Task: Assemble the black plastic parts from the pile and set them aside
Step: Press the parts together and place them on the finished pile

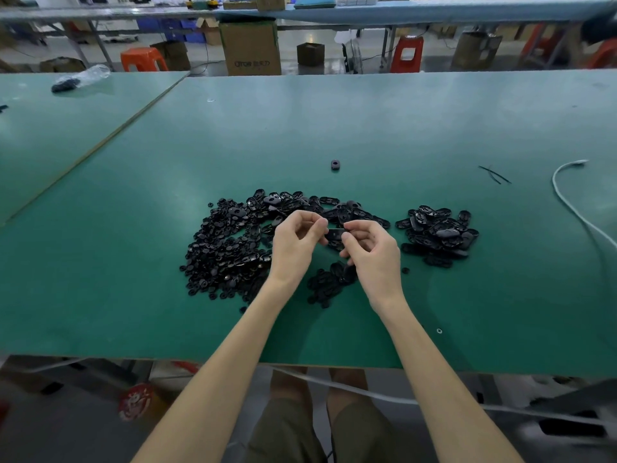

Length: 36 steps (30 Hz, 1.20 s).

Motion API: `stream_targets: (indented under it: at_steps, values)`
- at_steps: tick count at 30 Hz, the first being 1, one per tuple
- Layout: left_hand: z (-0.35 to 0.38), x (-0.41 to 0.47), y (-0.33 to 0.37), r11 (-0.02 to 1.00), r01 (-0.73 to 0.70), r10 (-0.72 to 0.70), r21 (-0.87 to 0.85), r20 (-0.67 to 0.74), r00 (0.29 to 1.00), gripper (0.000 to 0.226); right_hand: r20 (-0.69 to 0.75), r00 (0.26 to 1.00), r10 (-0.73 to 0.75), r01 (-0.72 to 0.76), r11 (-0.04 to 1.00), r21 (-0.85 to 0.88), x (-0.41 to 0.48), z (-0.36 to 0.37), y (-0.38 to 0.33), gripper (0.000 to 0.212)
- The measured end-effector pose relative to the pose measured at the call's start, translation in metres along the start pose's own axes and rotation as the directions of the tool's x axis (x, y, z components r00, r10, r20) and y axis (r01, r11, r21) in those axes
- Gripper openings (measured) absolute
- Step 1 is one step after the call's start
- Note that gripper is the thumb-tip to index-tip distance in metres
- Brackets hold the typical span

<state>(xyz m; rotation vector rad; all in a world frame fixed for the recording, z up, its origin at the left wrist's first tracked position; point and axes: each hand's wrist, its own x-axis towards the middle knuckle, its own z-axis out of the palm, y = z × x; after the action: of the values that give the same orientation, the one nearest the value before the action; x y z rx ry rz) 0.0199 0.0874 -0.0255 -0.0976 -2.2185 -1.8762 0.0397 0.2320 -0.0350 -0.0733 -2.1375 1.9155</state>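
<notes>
A big pile of loose black plastic parts (233, 242) spreads over the green table (334, 128), small round pieces at its left and oval shells along its back. A separate heap of black oval parts (437, 232) lies to the right. Just above the pile, my left hand (295, 245) and my right hand (370, 248) pinch one black oval part (335, 233) between them, each at one end. A smaller cluster of black pieces (329, 282) sits under my wrists.
A single black part (335, 164) lies alone farther back. Thin black strips (495, 173) and a white cable (567, 195) lie at the right. A clear bag of dark parts (80, 78) rests at the far left. Cardboard boxes and red stools stand beyond the table.
</notes>
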Motion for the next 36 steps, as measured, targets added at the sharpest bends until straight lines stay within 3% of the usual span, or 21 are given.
stream_targets:
  at_steps: [8,19,28,36]
  values:
    - [-0.0030,-0.0062,-0.0075,0.987,0.008,-0.008,-0.163,0.000,1.000,0.015,-0.006,1.000,0.015,-0.015,1.000,0.011,0.0007,0.0001,0.0014,0.013]
    - [-0.0047,-0.0056,-0.0087,0.977,0.002,0.009,-0.215,0.052,0.999,0.010,0.112,0.994,0.008,-0.018,0.996,0.088,-0.0018,-0.0011,-0.0041,0.018]
    - [-0.0035,-0.0063,-0.0082,0.974,0.009,0.006,-0.226,0.064,0.998,0.010,0.124,0.992,0.009,-0.020,0.995,0.094,-0.0011,0.0011,-0.0020,0.029]
    - [-0.0029,-0.0051,-0.0085,0.976,0.057,-0.046,-0.209,0.060,0.997,0.007,0.100,0.995,0.000,-0.009,0.996,0.091,-0.0008,0.0011,-0.0018,0.025]
